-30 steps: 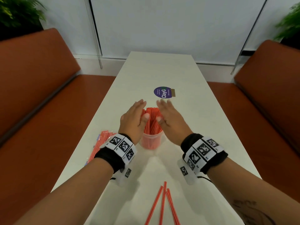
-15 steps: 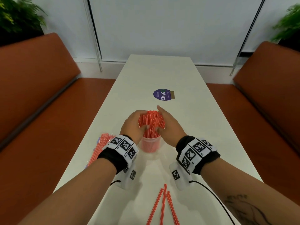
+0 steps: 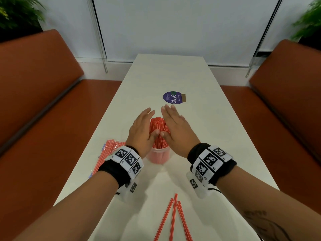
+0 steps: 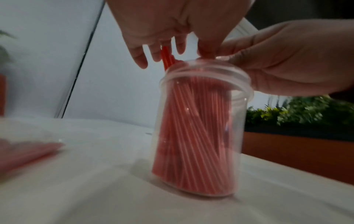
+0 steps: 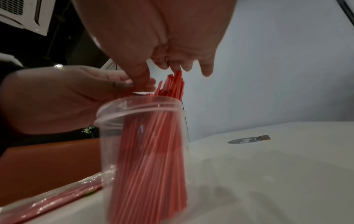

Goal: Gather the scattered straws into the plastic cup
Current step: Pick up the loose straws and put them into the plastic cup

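Note:
A clear plastic cup (image 3: 158, 156) stands upright on the white table (image 3: 173, 73), packed with red striped straws (image 3: 158, 129) that stick out above its rim. My left hand (image 3: 141, 127) and right hand (image 3: 175, 127) flank the straw tops with straight fingers, and the thumbs meet at the near side of the bundle. The left wrist view shows the cup (image 4: 201, 136) below my left hand (image 4: 162, 30). From the right wrist view the straw tips (image 5: 174, 84) show under my right hand (image 5: 168, 45). A few loose straws (image 3: 173, 218) lie near the table's front edge.
A clear-wrapped packet of red straws (image 3: 107, 153) lies at the table's left edge, beside my left wrist. A round purple sticker (image 3: 172, 97) sits beyond the cup. Orange benches (image 3: 34, 101) (image 3: 286, 101) run along both sides of the table.
Half a second ago both hands were curled round the straw tops. Now the fingers have straightened and spread to the sides of the bundle, as one second ago. The cup has not moved.

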A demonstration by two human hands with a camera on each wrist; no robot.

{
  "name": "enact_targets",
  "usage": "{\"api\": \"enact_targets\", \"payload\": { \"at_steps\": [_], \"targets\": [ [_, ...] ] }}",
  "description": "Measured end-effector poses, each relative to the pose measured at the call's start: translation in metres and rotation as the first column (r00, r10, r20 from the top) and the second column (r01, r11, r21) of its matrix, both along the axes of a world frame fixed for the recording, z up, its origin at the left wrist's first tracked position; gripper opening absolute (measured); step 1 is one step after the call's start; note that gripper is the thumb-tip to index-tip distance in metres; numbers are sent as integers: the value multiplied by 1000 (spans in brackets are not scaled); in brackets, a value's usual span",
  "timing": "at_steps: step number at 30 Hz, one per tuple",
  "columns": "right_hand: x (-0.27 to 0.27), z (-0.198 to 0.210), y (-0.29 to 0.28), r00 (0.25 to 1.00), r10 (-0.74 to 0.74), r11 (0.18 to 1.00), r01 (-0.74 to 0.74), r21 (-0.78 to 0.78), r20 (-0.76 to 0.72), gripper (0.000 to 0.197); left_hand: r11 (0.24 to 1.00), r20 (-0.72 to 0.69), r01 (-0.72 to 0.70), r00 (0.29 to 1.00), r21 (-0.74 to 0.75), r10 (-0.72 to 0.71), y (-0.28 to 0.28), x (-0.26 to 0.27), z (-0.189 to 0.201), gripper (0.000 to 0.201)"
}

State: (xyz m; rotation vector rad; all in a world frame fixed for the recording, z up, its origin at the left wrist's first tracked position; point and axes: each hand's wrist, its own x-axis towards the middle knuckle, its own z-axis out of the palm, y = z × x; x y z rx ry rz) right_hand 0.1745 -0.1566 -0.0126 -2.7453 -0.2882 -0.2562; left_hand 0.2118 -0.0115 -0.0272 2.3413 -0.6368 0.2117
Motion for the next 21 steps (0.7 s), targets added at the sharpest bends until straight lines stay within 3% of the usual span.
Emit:
{"api": "enact_targets", "payload": {
  "at_steps": [2,4,6,9,12,14,16,17,19,21],
  "targets": [
    [0,-3,0,999,33,994,-38,-107,-42,60,980,-16,37,999,194,-34,-1,0,0,64],
    [1,-1,-1,996,43,992,-52,-117,-79,59,963,-69,80,996,257,-64,-2,0,2,67],
    [1,4,-1,999,30,999,-31,-23,-43,62,992,-91,68,994,109,-58,-2,0,7,65],
    [-5,10,1,1000,-20,997,19,68,3,65,991,-28,-73,997,-115,70,4,-6,19,54],
    [-21,20,0,993,-100,988,90,126,69,63,964,-88,-183,982,-193,168,13,-20,36,36],
    [-37,30,-4,978,-194,937,162,310,73,54,968,-170,-208,968,-140,183,21,-32,46,24],
    [-55,35,-10,960,-260,849,279,448,-106,42,980,-238,-194,955,-50,177,26,-46,49,18],
    [-68,36,-11,933,-254,834,344,432,-254,36,983,-277,-183,946,-18,171,28,-58,48,16],
    [-90,31,-11,812,-198,875,398,274,-549,29,983,-332,-163,926,88,183,28,-82,42,19],
    [-113,23,-5,681,-174,931,350,107,-712,33,959,-374,-102,905,265,200,24,-108,31,29]
  ]
}}
